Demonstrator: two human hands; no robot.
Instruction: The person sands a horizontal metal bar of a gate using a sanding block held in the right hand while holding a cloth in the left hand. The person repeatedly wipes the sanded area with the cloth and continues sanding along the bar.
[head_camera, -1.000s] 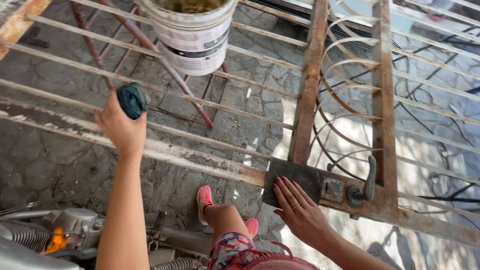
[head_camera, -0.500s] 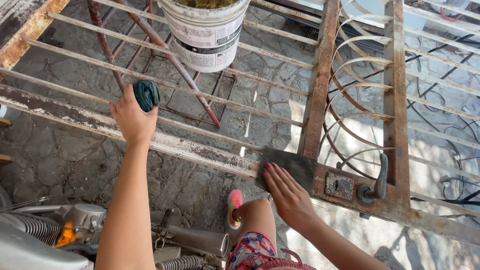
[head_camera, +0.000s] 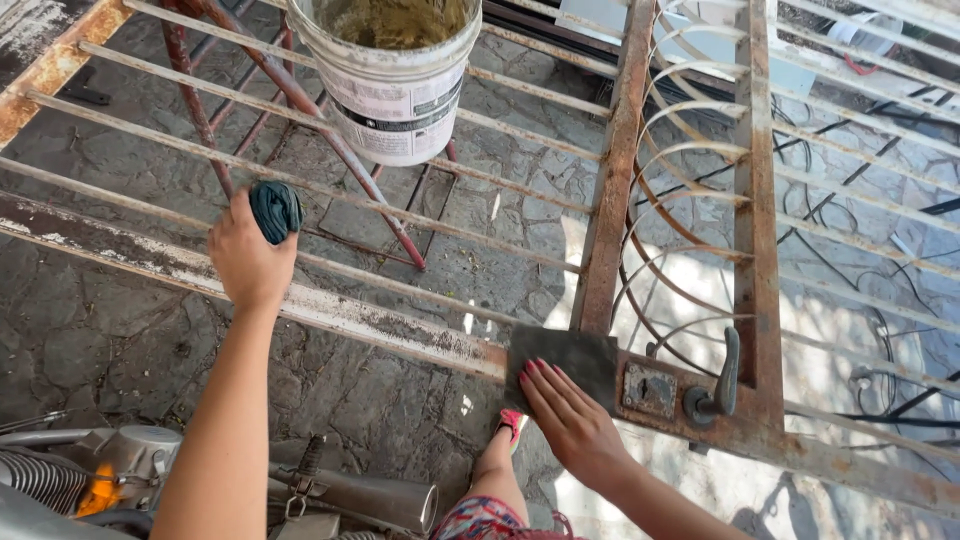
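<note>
A rusty metal gate (head_camera: 610, 210) with thin bars lies flat in front of me. My left hand (head_camera: 248, 255) grips one of its bars beside a rolled dark green cloth (head_camera: 274, 210), which sits against my fingers. My right hand (head_camera: 572, 420) presses flat on a dark sheet of sandpaper (head_camera: 560, 362) lying over the gate's thick cross rail (head_camera: 380, 330), just left of the lock plate (head_camera: 650, 390) and lever handle (head_camera: 722, 375).
A white bucket (head_camera: 395, 85) of greenish liquid stands on a red metal stool frame (head_camera: 300, 110) under the bars. Stone paving and black cables (head_camera: 870, 230) lie below. A machine with a metal cylinder (head_camera: 360, 495) sits at lower left. My leg and pink shoe (head_camera: 510, 425) show below the rail.
My right hand with the sandpaper has slid along the cross rail toward the lock plate. The left hand stays on its bar with the cloth; the view has shifted slightly.
</note>
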